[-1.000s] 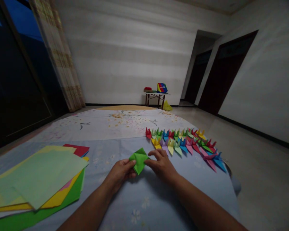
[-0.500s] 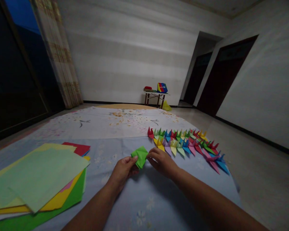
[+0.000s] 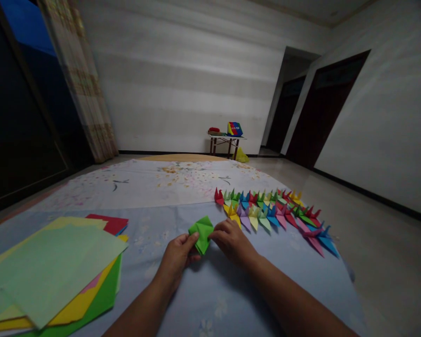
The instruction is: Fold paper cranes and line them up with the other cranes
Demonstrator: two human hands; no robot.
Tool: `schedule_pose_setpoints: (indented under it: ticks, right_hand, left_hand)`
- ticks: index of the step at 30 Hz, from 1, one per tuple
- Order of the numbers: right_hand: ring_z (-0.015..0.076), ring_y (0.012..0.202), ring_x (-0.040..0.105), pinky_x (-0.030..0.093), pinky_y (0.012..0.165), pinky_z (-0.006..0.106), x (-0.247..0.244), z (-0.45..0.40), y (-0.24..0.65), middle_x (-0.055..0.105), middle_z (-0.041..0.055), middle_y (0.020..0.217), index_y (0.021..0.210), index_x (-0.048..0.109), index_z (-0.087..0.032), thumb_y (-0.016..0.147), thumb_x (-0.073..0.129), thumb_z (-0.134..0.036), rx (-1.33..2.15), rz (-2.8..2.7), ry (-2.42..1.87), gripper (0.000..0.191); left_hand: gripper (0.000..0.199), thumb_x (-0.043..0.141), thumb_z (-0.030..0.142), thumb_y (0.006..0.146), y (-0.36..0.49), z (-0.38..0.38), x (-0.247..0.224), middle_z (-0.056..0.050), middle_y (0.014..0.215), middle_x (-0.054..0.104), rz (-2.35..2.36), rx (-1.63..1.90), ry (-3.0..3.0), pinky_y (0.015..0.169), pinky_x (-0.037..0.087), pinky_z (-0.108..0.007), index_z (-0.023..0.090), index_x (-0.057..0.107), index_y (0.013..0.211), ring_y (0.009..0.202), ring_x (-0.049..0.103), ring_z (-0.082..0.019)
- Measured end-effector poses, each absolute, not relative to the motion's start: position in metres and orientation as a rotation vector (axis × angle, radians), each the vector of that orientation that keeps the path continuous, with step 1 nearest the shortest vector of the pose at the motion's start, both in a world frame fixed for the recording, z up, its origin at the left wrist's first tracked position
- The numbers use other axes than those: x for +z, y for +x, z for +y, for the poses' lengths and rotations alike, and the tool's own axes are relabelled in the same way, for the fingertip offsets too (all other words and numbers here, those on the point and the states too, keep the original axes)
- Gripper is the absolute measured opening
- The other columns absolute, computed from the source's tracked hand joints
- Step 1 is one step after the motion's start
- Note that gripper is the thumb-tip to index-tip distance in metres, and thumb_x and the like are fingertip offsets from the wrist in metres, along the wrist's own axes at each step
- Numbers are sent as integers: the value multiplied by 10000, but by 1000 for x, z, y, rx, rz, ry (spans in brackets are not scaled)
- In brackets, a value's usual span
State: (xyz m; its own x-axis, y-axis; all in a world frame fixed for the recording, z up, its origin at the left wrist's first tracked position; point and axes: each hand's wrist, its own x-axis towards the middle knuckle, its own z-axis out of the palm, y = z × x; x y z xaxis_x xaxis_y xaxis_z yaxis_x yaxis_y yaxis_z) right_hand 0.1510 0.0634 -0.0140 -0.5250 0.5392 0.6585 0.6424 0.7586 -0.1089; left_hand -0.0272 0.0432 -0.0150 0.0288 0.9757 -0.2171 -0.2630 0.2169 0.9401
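Note:
A small folded piece of bright green paper (image 3: 202,232) is held above the blue flowered tablecloth. My left hand (image 3: 183,250) pinches its lower left side between thumb and fingers. The fingers of my right hand (image 3: 230,236) are closed at the paper's right edge, where they touch it; the fingertips partly hide that corner. Several folded paper cranes (image 3: 253,217) in many colours stand in rows beyond my right hand. At the left lies a loose stack of coloured paper sheets (image 3: 66,262), pale green on top.
The round table's cloth (image 3: 161,187) is white at the far part. Beyond it, a small table (image 3: 225,137) against the wall bears a colourful box (image 3: 235,128) and a red item. A yellow bag (image 3: 242,155) lies on the floor beside it. Curtains (image 3: 79,79) hang at the left.
The green paper has shifted slightly down and left with both hands, and looks turned a little. The right fingertips are lower on its right edge. The view has shifted slightly.

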Motion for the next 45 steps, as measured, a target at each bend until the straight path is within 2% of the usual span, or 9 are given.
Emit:
schedule_pose_setpoints:
  ticks: [10,18,24,30,35,40,45]
  right_hand:
    - [162,750,515,390,673,304,-15,63,155,608,57,762,824,637,-198,833,535,-194,-46,-2194,-767,102]
    - [162,758,534,429,681,302,-18,64,163,596,50,776,805,632,-203,804,579,-209,127,-2094,-761,54]
    - [161,769,547,440,694,298,-19,64,164,593,47,770,777,643,-194,761,636,-224,325,-2057,-798,35]
    - [159,819,571,450,764,312,-19,63,161,622,39,807,733,660,-206,722,686,-279,562,-2016,-759,78]
    - [160,835,581,450,786,311,-17,58,157,645,30,817,729,641,-202,731,669,-305,775,-1906,-805,107]
    - [139,747,545,434,709,273,-17,54,154,610,13,775,800,592,-181,798,567,-278,748,-1846,-986,101]
    - [120,686,517,429,659,243,-19,54,150,569,1,732,809,544,-171,830,502,-274,696,-1758,-1021,114]
  left_hand:
    - [330,705,447,616,-27,42,-15,-20,610,626,1137,1121,874,494,447,-203,130,636,674,560,546,-120]
    - [362,627,455,707,-29,35,-10,-61,798,665,975,1102,914,558,486,-260,155,636,911,657,609,-164]
    - [548,658,365,683,-30,33,-5,-105,941,667,940,1028,912,655,516,-323,164,511,1171,826,638,-235]
    - [548,657,339,667,-22,29,0,-101,1070,646,914,1024,943,695,515,-312,197,513,1176,912,627,-247]
    - [722,667,219,633,-22,33,-13,-117,1172,598,957,1081,961,767,498,-308,175,384,1295,963,605,-230]
    - [713,597,114,603,-22,34,-16,-98,1120,625,1001,1116,1025,769,475,-272,157,400,1287,905,619,-201]
    - [623,569,61,569,-12,26,-6,-82,1083,637,1013,1153,1067,746,463,-242,168,485,1177,922,607,-197]
